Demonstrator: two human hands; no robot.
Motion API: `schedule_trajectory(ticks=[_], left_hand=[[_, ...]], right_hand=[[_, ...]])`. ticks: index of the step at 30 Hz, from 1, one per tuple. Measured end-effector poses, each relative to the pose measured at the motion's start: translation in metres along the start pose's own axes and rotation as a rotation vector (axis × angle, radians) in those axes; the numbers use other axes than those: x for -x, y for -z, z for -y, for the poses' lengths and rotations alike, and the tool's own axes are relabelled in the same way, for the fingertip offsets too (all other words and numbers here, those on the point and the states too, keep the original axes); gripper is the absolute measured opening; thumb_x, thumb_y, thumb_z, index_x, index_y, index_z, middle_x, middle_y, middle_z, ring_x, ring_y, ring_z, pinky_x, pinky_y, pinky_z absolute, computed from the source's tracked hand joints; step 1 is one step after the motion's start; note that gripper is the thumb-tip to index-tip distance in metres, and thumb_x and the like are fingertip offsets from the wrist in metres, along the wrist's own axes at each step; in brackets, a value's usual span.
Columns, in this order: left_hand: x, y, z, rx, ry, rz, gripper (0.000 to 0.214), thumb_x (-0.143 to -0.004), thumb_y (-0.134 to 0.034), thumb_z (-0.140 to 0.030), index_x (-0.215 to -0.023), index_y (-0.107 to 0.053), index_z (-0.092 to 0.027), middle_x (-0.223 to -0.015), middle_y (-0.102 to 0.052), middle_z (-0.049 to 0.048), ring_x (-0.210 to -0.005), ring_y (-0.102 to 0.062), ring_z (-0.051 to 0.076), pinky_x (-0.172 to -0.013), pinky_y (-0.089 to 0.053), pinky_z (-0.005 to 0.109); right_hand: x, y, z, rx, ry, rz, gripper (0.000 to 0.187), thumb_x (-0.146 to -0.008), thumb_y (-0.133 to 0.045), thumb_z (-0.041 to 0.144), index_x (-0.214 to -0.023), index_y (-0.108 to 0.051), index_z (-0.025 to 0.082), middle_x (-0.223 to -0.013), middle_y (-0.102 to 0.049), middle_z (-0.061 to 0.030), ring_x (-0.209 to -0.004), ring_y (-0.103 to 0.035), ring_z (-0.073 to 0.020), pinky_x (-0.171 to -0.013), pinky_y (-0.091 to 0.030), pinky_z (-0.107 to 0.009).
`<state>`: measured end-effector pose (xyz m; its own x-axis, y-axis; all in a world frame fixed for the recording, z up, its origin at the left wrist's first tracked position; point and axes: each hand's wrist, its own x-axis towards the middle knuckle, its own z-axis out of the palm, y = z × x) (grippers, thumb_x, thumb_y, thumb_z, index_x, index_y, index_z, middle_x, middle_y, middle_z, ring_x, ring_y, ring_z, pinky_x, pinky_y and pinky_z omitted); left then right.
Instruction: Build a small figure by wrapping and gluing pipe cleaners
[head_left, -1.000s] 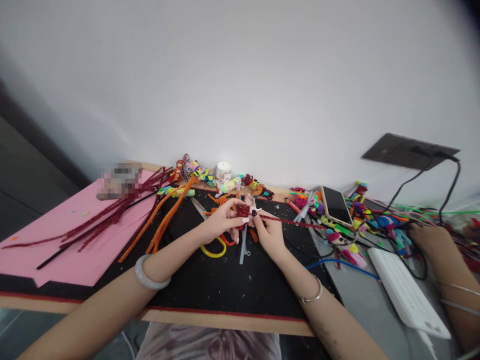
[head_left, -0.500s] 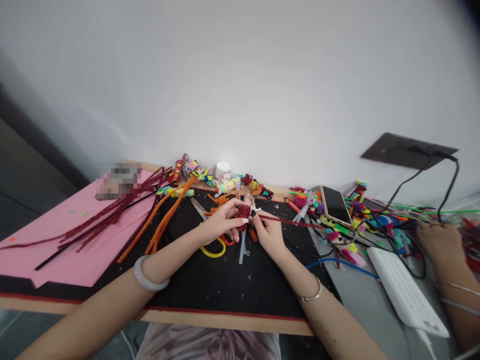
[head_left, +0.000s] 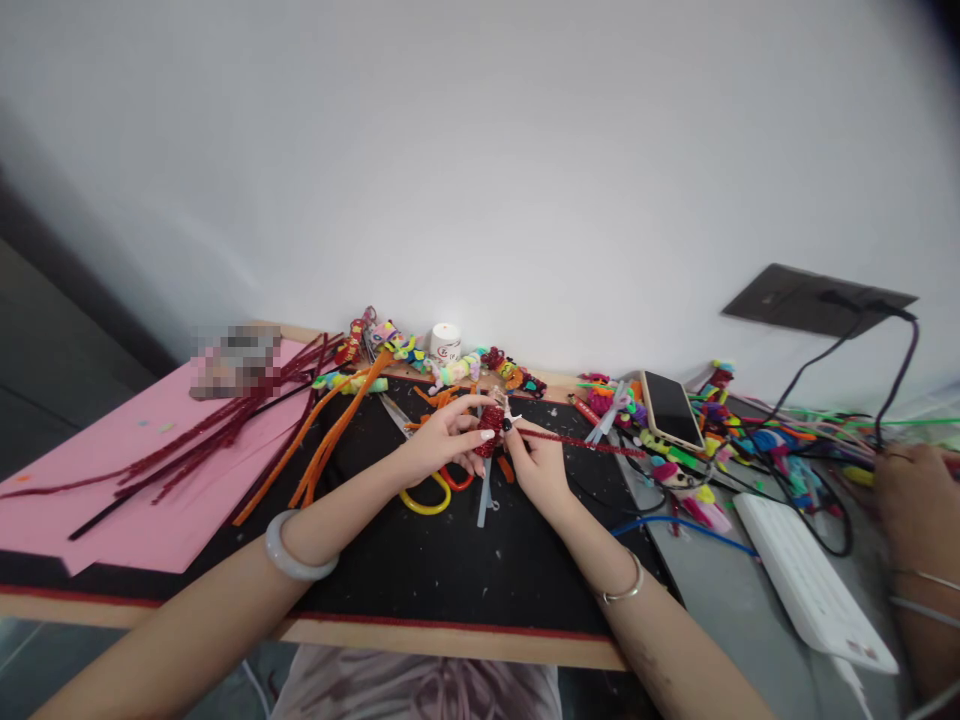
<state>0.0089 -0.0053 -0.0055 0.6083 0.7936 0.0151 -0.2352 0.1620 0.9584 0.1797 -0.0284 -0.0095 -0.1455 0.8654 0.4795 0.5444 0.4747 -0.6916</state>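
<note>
A dark red glittery coil of pipe cleaner (head_left: 491, 432) is held over the black mat, between my two hands. My left hand (head_left: 442, 440) has its fingers curled around the coil's left side. With thumb and fingertips together, my right hand (head_left: 538, 468) pinches at the coil's right side, where a loose red pipe cleaner (head_left: 592, 445) runs off to the right. A small whitish piece shows at the right fingertips; its kind is unclear. Translucent grey strips (head_left: 484, 508) lie under the hands. Scissors with yellow and red handles (head_left: 426, 510) lie partly behind my left hand.
Red pipe cleaners (head_left: 225, 425) lie across pink sheets (head_left: 150, 520) at left, beside orange pipe cleaners (head_left: 330, 455). Along the wall are colourful pipe-cleaner figures and a white cup (head_left: 445, 343). At right are a phone (head_left: 673, 410), a white power strip (head_left: 814, 585), cables and another person's hand (head_left: 915, 490).
My left fingers have opened slightly around the red coil, showing more of it. My right hand stays nearly in place. The other person's hand has moved right and a little nearer.
</note>
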Motion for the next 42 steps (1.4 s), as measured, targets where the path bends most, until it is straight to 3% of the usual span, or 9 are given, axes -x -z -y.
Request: schedule_trajectory(ticks=[4, 10, 26, 42], left_hand=[[-0.0008, -0.0005, 0.0002, -0.009, 0.0, -0.022, 0.049, -0.077, -0.062, -0.033, -0.12, -0.042, -0.024, -0.088, -0.062, 0.003, -0.053, -0.064, 0.011, -0.049, -0.052, 0.021], [-0.0017, -0.0011, -0.0015, -0.047, -0.013, -0.078, 0.044, -0.08, -0.057, -0.041, -0.118, -0.046, -0.021, -0.071, -0.061, 0.0002, -0.048, -0.063, 0.013, -0.045, -0.051, 0.021], [-0.0018, -0.0016, -0.0023, -0.071, -0.026, -0.107, 0.036, -0.082, -0.055, -0.037, -0.113, -0.048, -0.02, -0.069, -0.062, 0.0001, -0.048, -0.065, 0.015, -0.044, -0.051, 0.022], [-0.0014, -0.0025, -0.0034, -0.089, 0.012, -0.099, 0.037, -0.081, -0.055, -0.039, -0.112, -0.048, -0.02, -0.073, -0.063, 0.0017, -0.053, -0.067, 0.017, -0.047, -0.053, 0.023]], right_hand=[[-0.0002, -0.0002, -0.001, 0.004, 0.005, -0.002, 0.031, -0.089, -0.039, 0.026, -0.059, -0.047, 0.018, -0.057, -0.049, 0.001, -0.055, -0.047, -0.0127, -0.053, -0.035, -0.024], [-0.0004, -0.0001, 0.001, 0.005, 0.01, 0.013, 0.03, -0.089, -0.04, 0.026, -0.064, -0.052, 0.018, -0.061, -0.054, -0.0007, -0.058, -0.05, -0.0138, -0.057, -0.038, -0.025], [-0.0001, 0.0007, 0.0038, 0.014, 0.018, 0.025, 0.03, -0.09, -0.04, 0.027, -0.064, -0.055, 0.018, -0.062, -0.056, -0.001, -0.059, -0.052, -0.0141, -0.057, -0.039, -0.025], [0.0003, 0.0024, 0.0052, 0.022, 0.032, -0.041, 0.029, -0.089, -0.041, 0.026, -0.064, -0.055, 0.019, -0.061, -0.056, -0.0012, -0.058, -0.052, -0.0143, -0.057, -0.039, -0.026]])
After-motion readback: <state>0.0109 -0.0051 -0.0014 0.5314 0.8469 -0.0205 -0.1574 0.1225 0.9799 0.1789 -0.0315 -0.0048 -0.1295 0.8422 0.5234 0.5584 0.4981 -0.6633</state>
